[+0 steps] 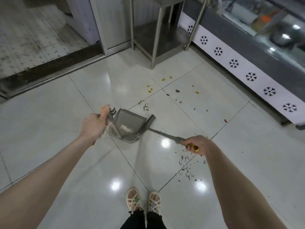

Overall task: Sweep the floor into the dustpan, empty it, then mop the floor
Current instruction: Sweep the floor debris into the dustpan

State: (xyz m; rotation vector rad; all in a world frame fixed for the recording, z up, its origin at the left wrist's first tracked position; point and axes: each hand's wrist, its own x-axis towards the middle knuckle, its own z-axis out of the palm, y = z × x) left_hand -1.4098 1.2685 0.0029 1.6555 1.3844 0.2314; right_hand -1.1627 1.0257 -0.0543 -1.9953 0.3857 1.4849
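The grey dustpan [127, 123] is set on the tiled floor [66, 113] between the hands, with a pale heap of dust [126, 128] lying inside it. Its upright handle [113, 124] is gripped by the left hand [93, 125], fingers curled round it. The broom head [148, 124] is held touching the pan's right edge, and the broom handle [162, 133] is clasped in the right hand [198, 144]. Dark husks [186, 169] are scattered just under the right hand; yellow scraps [150, 89] lie beyond both hands.
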